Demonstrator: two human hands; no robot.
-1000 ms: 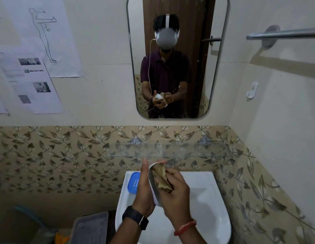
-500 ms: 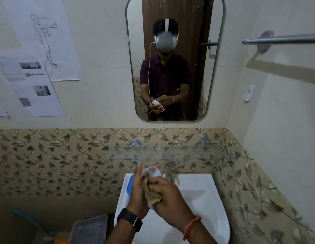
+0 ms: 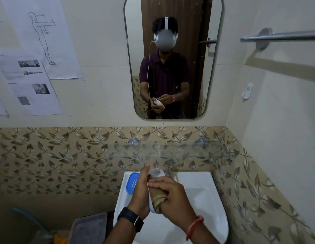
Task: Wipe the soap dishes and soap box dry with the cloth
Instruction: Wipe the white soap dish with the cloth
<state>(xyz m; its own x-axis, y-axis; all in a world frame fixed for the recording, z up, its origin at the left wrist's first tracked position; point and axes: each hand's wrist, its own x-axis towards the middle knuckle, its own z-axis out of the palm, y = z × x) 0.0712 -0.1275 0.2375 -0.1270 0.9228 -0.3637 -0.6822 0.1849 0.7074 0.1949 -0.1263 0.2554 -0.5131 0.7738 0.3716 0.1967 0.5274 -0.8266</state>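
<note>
My left hand (image 3: 141,192) grips a white soap dish (image 3: 156,173) on edge above the basin, its hollow side facing right. My right hand (image 3: 172,196) holds a brown cloth (image 3: 157,199) bunched in its fingers and presses it into the hollow of the dish. A blue soap dish (image 3: 132,182) lies on the back left corner of the white washbasin (image 3: 206,199), partly hidden behind my left hand.
A tap (image 3: 168,167) stands at the back of the basin under a glass shelf (image 3: 163,150). A mirror (image 3: 172,57) hangs above. A towel bar (image 3: 280,36) juts from the right wall. A grey lidded bin (image 3: 88,228) sits low left.
My right hand has slid the cloth down inside the white dish, so the dish's upper rim now shows bare. My left hand has kept its grip. The view dropped slightly.
</note>
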